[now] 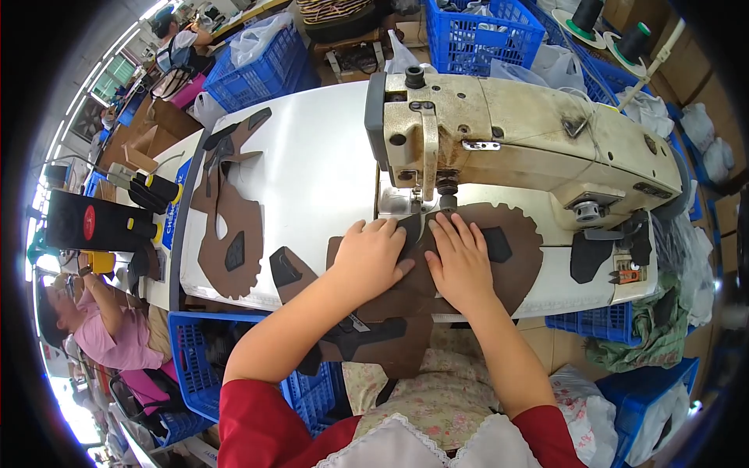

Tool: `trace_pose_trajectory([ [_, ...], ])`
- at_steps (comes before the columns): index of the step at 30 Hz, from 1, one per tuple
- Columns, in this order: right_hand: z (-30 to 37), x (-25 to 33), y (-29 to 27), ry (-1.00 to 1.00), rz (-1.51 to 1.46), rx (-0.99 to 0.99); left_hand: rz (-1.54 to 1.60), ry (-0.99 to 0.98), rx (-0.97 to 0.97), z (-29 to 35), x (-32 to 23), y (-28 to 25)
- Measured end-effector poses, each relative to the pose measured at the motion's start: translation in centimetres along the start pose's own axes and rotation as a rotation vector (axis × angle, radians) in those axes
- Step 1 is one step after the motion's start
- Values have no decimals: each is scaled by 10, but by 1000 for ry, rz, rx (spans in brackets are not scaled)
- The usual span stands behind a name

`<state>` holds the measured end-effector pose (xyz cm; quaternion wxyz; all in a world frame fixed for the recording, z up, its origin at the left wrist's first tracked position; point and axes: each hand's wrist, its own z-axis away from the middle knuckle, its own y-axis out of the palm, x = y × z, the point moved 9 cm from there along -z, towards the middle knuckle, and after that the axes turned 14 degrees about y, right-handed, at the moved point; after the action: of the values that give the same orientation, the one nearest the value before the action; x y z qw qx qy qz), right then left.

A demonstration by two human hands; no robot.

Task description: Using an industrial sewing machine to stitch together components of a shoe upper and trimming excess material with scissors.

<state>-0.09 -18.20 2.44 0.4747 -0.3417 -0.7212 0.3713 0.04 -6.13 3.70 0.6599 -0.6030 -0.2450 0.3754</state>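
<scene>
A brown shoe-upper piece [519,269] with scalloped edges and black patches lies on the white sewing table, partly beneath the needle area of a cream industrial sewing machine [499,109]. My left hand [368,257] rests palm down on its left part, fingers stretched beside a black patch [409,234]. Flat on the middle of the piece is my right hand [462,261], fingers extended close to the presser foot [417,204]. Both hands are open and press on the material without gripping. More brown and black material [382,339] hangs over the table's front edge toward my lap.
Another brown piece with black patches [226,242] lies at the table's left. Loose black pieces [591,256] and small orange-handled snippers [624,276] are at the right. Blue crates [484,39] stand around the table. A person in pink [117,331] sits at the left.
</scene>
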Motion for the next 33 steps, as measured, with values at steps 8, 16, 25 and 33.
trace_pose_trajectory([
  [8,-3,1,2,-5,-16,5,83,64,-293,14,7,2],
  [16,-4,-1,3,-7,-17,19,86,104,-236,13,9,2],
  [25,-7,2,5,-9,-1,33,110,109,-268,16,12,3],
  [33,-25,6,14,-3,-19,45,138,91,-292,12,34,4],
])
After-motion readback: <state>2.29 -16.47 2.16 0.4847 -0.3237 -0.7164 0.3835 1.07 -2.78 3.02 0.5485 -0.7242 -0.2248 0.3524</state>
